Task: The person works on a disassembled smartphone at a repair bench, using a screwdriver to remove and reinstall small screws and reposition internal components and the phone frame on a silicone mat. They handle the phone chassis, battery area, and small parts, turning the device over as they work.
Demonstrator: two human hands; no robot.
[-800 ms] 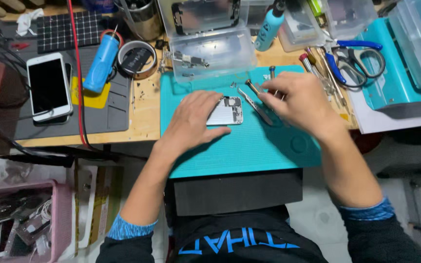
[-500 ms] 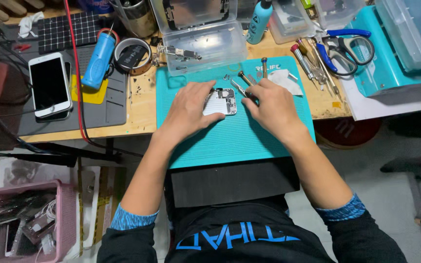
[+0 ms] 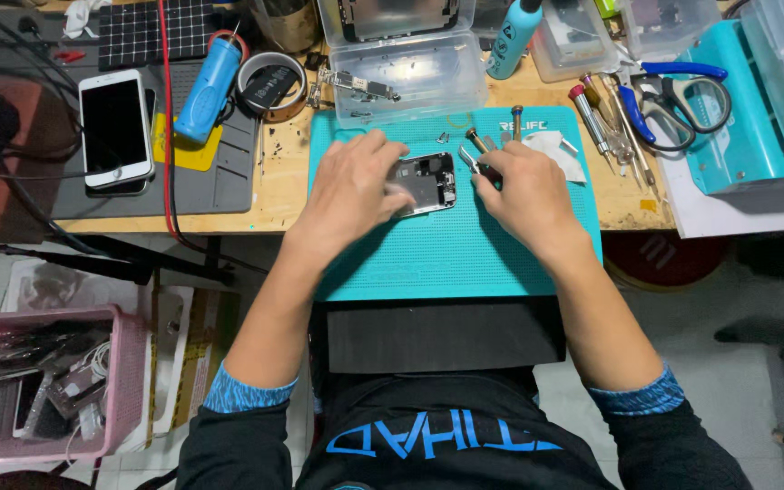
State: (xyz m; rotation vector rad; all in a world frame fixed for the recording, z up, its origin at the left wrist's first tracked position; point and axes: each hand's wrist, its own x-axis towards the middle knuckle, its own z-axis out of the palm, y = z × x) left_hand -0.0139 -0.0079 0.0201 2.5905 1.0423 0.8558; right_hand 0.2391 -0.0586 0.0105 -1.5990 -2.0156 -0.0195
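Opened phone chassis (image 3: 424, 181) lying at the centre of the teal mat (image 3: 455, 254), pinned at its nine o'clock edge under the curled fingers of the left hand (image 3: 351, 186); right hand (image 3: 524, 195) at three o'clock, closed around metal tweezers (image 3: 472, 161). Risk, likely: tweezer tips slipping onto exposed parts, or small screws scattering off the mat. Counted: one chassis, one tweezers, one white phone (image 3: 115, 127) at nine o'clock, one scissors (image 3: 682, 100) at two o'clock.
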